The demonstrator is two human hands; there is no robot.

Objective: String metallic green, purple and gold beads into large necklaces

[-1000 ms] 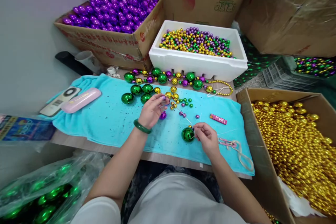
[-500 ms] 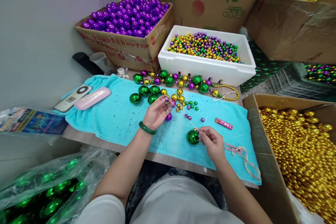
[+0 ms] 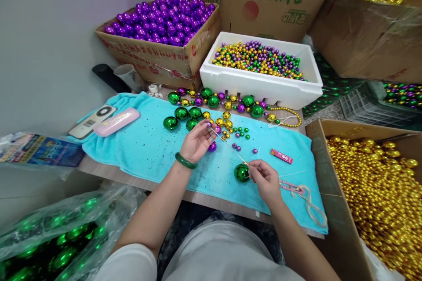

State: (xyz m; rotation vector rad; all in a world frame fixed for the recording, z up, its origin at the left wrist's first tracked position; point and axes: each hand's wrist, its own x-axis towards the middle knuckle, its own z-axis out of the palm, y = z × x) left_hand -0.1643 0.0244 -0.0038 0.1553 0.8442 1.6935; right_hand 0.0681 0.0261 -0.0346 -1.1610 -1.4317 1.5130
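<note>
My left hand (image 3: 197, 141), with a green bangle on the wrist, pinches a small purple bead at the tip of a long thin needle (image 3: 231, 145). My right hand (image 3: 265, 179) pinches the needle's other end, right beside a large green ball (image 3: 241, 172) on the turquoise towel (image 3: 145, 149). Another purple bead (image 3: 212, 146) lies just under my left hand. Loose green, gold and purple beads (image 3: 231, 129) are scattered past the needle. A finished strand of mixed beads (image 3: 231, 101) lies along the towel's far edge.
A cardboard box of purple balls (image 3: 165, 22) and a white foam box of small mixed beads (image 3: 260, 63) stand behind the towel. A box of gold beads (image 3: 372, 184) sits at right, a bag of green balls (image 3: 49, 241) at lower left. A pink case (image 3: 116, 121), remote (image 3: 92, 121), red lighter (image 3: 281, 156) and scissors (image 3: 292, 186) lie around.
The view has shifted slightly, so everything sits a little further right. Both hands stay on the needle; my left hand keeps working a small bead at its tip.
</note>
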